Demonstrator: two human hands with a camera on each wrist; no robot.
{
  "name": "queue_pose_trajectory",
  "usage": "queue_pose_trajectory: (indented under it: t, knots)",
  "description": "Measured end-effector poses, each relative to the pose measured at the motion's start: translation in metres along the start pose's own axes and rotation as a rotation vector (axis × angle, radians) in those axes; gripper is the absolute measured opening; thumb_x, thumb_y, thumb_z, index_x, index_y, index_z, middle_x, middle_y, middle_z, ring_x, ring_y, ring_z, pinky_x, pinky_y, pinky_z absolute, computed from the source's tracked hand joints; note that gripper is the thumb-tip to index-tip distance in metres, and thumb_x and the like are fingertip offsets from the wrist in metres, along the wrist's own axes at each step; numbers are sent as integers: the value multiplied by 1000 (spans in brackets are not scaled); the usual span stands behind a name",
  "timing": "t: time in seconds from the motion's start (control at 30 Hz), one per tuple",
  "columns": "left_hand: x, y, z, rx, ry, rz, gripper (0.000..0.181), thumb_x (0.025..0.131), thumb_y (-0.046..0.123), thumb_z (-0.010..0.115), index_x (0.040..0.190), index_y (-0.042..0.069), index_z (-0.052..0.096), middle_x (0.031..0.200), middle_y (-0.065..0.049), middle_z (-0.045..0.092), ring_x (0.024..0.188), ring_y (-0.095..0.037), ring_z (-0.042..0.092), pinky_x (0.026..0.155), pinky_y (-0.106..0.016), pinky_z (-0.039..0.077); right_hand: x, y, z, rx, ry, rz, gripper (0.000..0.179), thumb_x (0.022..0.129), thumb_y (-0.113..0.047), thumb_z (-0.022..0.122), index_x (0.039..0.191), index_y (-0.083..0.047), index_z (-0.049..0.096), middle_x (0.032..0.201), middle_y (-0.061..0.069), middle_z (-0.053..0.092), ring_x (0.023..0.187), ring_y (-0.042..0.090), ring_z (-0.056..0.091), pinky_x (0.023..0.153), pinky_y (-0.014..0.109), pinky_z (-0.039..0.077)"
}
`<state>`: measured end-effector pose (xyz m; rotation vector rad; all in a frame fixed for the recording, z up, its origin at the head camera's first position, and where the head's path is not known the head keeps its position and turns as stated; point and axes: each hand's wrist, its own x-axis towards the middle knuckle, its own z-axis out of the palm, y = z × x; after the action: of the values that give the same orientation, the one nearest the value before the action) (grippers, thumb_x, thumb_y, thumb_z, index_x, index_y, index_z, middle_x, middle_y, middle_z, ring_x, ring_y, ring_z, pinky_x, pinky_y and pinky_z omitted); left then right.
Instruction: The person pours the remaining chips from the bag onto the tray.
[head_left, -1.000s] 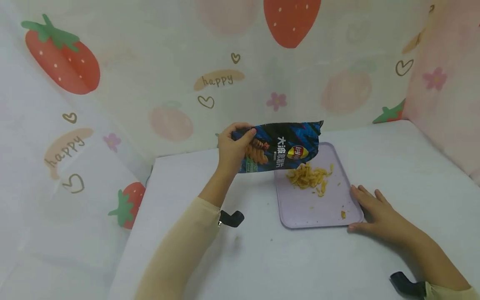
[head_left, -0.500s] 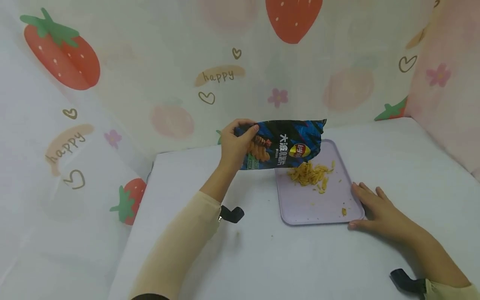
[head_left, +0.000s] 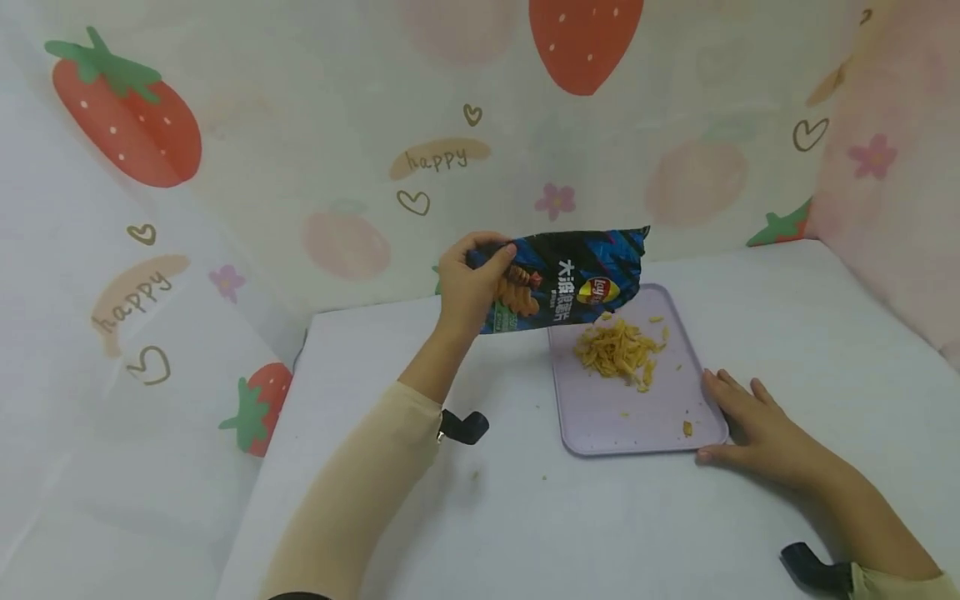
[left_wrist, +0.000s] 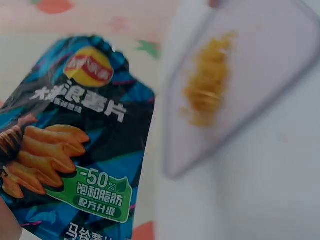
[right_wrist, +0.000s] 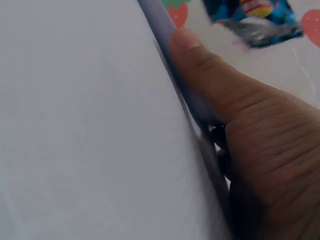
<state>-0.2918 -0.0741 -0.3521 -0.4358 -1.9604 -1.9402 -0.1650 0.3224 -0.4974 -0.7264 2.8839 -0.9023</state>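
Left hand (head_left: 468,287): grip clamped on one end of a Lay's potato chip bag (head_left: 573,279), raised and lying sideways, overlapping the tray's far left corner in the head view. Purple tray (head_left: 607,425) rests on the white worktop (head_left: 480,533), bearing heaped chips (head_left: 615,350). Right hand (head_left: 765,433): thumb and fingers apart, touching the tray's right edge.

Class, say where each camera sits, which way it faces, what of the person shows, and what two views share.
Head: on the head, facing forward and down at the flat lilac tray; left hand, right hand and beige sleeves show.
Left wrist: worn there, facing the blue and black foil bag; left hand barely shows.
Right wrist: worn there, facing along the tray's rim; much of the right hand shows.
Head and left wrist share a heap of yellow chips.
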Motion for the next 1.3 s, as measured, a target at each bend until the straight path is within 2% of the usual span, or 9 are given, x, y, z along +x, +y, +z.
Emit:
queue_pose_trajectory:
  t: [0.13, 0.27, 0.33, 0.43, 0.53, 0.77, 0.93, 1.1, 1.3]
  knots:
    - [-4, 4, 0, 34, -39, -13, 12, 92, 16, 77, 101, 8, 76, 106, -3, 70, 97, -16, 63, 78, -25, 54, 0, -1, 0, -2, -17, 19, 115, 80, -55, 82, 161, 1, 21, 164, 26, 25, 159, 31, 8, 125, 39, -17]
    - [-3, 15, 3, 20, -26, 28, 12, 92, 16, 77, 101, 8, 75, 106, -5, 70, 97, -19, 64, 79, -28, 54, 0, -2, -1, -11, -16, 17, 115, 80, -55, 82, 161, 1, 22, 164, 26, 25, 158, 34, 10, 125, 40, -16]
    - [-1, 17, 7, 27, -49, 46, 13, 92, 15, 78, 101, 6, 75, 105, -7, 71, 96, -19, 65, 79, -28, 55, 0, -2, -2, -20, -6, 4, 114, 80, -54, 82, 161, 2, 22, 164, 27, 26, 158, 34, 10, 125, 41, -16]
    - [-1, 14, 9, 56, -91, 35, 13, 92, 15, 77, 102, 6, 75, 105, -7, 71, 94, -18, 65, 79, -28, 55, 2, -2, -3, -7, -1, 0, 114, 81, -52, 82, 161, 1, 22, 164, 27, 26, 158, 35, 10, 125, 41, -16]
    - [-1, 14, 8, 47, -92, 34, 13, 92, 14, 77, 102, 6, 75, 106, -7, 70, 93, -18, 66, 77, -27, 55, 2, -3, -3, -1, -10, 16, 115, 80, -54, 82, 161, 0, 21, 164, 26, 25, 158, 35, 10, 125, 42, -16]
    - [-1, 31, 4, 70, -107, 52, 12, 91, 12, 77, 101, 5, 75, 102, -4, 70, 90, -17, 65, 75, -27, 55, 2, -5, -4, 4, -29, 32, 116, 80, -56, 81, 162, 0, 21, 165, 26, 24, 158, 35, 9, 124, 43, -17]
    - [2, 31, 10, 87, -159, 63, 13, 92, 11, 77, 102, 4, 75, 101, -4, 71, 84, -15, 65, 72, -26, 54, 2, -6, -9, 4, -9, 22, 116, 80, -53, 83, 162, 0, 20, 164, 27, 25, 157, 39, 11, 125, 45, -16]
    - [5, 35, 15, 54, -120, 82, 11, 92, 12, 77, 100, 5, 75, 98, -3, 70, 84, -15, 63, 72, -26, 53, 3, -4, -11, -4, -6, 15, 115, 80, -53, 83, 162, 0, 21, 164, 27, 25, 157, 38, 11, 125, 44, -16]
    - [6, 36, 14, 84, -136, 93, 11, 92, 13, 78, 100, 6, 76, 97, -3, 70, 79, -16, 63, 71, -27, 54, 6, -2, -8, -10, -15, 14, 115, 80, -55, 82, 162, -1, 21, 164, 26, 25, 159, 31, 8, 125, 39, -17]
